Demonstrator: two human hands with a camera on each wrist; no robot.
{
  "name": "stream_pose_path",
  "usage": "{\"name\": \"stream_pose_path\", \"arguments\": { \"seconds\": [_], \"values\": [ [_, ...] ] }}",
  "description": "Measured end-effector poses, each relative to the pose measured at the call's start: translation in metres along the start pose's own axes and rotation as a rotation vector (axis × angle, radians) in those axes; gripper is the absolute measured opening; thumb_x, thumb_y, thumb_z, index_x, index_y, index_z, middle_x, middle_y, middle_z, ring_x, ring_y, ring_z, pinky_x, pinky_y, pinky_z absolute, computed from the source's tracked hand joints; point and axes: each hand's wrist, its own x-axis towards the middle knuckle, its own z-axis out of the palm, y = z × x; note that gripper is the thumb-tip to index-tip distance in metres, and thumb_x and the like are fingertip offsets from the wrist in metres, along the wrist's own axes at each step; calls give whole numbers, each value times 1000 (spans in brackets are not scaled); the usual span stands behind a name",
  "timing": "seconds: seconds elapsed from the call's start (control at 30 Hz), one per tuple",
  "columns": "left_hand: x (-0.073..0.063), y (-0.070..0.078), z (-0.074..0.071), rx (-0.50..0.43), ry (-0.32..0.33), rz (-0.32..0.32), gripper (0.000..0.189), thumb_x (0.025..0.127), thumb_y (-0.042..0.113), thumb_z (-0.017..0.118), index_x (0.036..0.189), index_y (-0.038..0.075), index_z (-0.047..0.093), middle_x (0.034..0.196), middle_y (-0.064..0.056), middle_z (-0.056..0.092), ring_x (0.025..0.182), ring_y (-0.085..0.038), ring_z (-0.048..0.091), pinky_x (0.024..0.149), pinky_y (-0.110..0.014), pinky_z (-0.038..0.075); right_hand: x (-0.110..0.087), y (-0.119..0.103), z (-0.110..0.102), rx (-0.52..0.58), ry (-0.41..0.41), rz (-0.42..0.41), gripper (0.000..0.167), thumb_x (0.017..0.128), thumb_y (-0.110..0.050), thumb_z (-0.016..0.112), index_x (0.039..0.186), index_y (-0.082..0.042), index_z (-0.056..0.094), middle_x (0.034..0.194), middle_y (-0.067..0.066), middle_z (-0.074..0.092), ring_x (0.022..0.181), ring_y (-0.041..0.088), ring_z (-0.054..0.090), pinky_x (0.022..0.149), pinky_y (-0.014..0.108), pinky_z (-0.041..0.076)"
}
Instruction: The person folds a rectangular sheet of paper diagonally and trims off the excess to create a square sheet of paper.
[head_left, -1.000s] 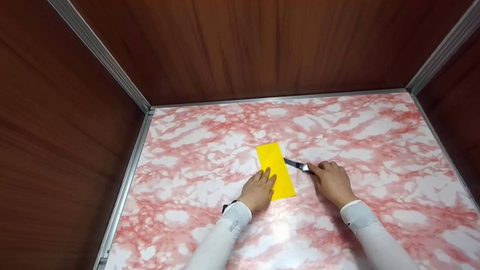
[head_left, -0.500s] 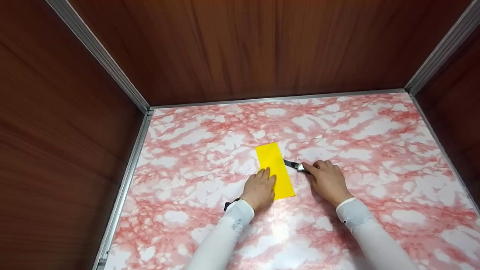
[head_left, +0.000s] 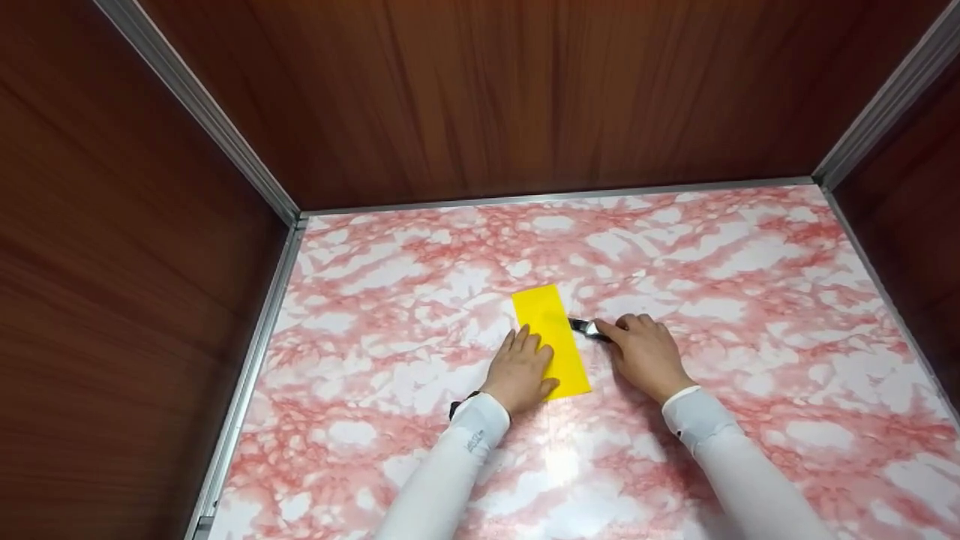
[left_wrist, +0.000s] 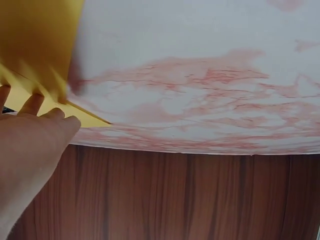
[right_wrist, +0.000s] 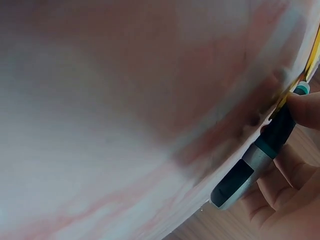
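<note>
A yellow folded paper, long and narrow like an envelope, lies on the table at an angle in the head view. My left hand rests on its lower left part with the fingers spread out. From the right side, my right hand grips a knife with a dark and silver handle. The knife's front end meets the paper's right edge; whether its tip lies inside or under the paper is hidden. In the left wrist view, the yellow paper shows layers standing slightly apart near the fingers.
The table has a red and white marbled top. Dark wood-look panels with metal edge strips enclose it at the back and both sides.
My right hand has moved left with the knife, and less of its blade shows beside the paper. My left hand's fingers have shifted slightly on the paper, which stays in place.
</note>
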Motion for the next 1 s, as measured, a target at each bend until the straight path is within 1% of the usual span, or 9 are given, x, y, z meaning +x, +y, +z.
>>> {"name": "stream_pose_path", "arguments": {
  "seconds": [0.13,0.33,0.5,0.7,0.87,1.0],
  "values": [
    [1,-2,0,-40,-26,1,53,101,53,58,140,17,54,154,-12,44,150,-34,30,123,-48,19,2,-1,1,-2,-5,-6,44,94,-13,72,137,-18,68,105,13,62,95,36,54,80,53,44],
    [0,-2,0,-51,-14,2,54,101,53,58,140,17,55,154,-13,44,150,-34,31,122,-49,23,5,-2,3,4,-1,-11,44,93,-13,72,137,-18,69,105,13,62,94,36,53,78,53,44],
    [1,-3,1,-55,-13,7,54,101,53,58,141,16,54,153,-13,43,150,-35,31,121,-50,25,6,2,2,-6,3,-1,46,92,-12,73,137,-17,68,105,14,62,94,37,53,78,53,44],
    [1,-3,1,-75,-24,3,54,101,52,58,141,17,53,154,-13,42,150,-35,30,121,-51,24,5,12,-2,-16,14,28,43,95,-11,70,138,-17,68,106,16,62,94,38,54,78,54,44],
    [1,-4,2,-80,-17,3,54,100,52,59,141,16,54,154,-13,43,150,-34,30,120,-51,25,3,17,-4,-10,21,50,43,95,-11,71,138,-16,68,105,16,62,92,37,53,77,53,44],
    [0,-5,2,-94,-15,0,54,100,52,58,141,17,53,159,-15,37,151,-34,29,121,-49,25,3,17,-5,-13,18,47,42,95,-11,71,138,-15,68,105,16,62,92,38,53,77,53,44]
  ]
}}
